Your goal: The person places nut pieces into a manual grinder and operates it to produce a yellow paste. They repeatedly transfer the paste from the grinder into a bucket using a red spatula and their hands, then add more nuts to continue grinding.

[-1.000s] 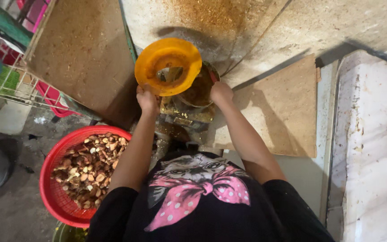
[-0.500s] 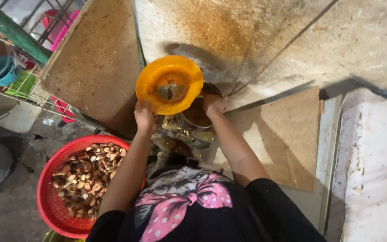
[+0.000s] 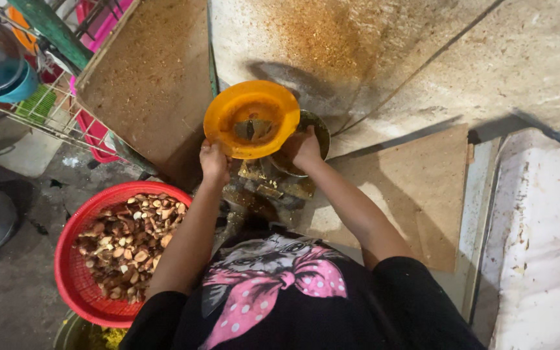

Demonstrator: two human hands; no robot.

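Two hands work at the middle of the frame. My left hand (image 3: 214,162) curls its fingers round the lower left rim of the orange funnel (image 3: 251,118), probably to steady it upright on the grimy metal grinder (image 3: 264,188) below, so whatever goes in drops straight through its throat. My right hand (image 3: 304,146) rests at the funnel's right edge, over a dark metal bowl (image 3: 317,131); whether those fingers pinch anything I cannot tell. A red basket (image 3: 76,285) of brown chopped pieces sits lower left, near my left elbow.
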